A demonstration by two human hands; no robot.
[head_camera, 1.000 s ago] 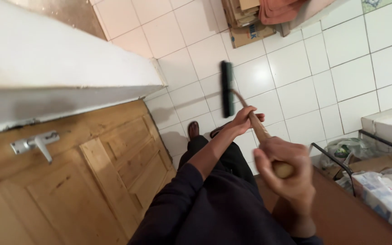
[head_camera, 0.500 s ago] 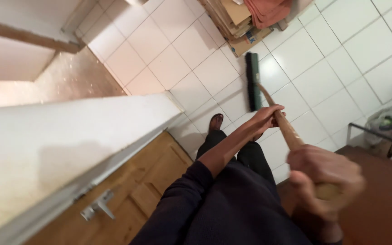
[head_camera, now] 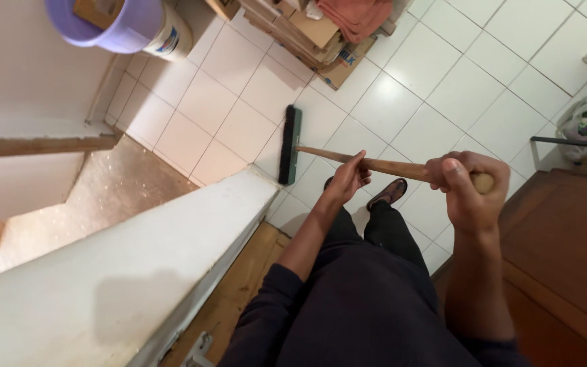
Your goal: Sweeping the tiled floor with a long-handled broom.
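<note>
Glossy white tiles (head_camera: 436, 81) under wooden-handled broom (head_camera: 348, 162)

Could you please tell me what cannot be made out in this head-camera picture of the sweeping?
- Broom head: seen edge-on in the head view, so its bristles and any dirt beneath stay hidden.
- Handle end: covered by the right hand.
- Left hand: its palm side is turned away, against the handle.
- Purple bucket: cut off by the top edge.
- Stacked cardboard: also cut by the top edge.
- Door latch: cut by the bottom edge.
</note>
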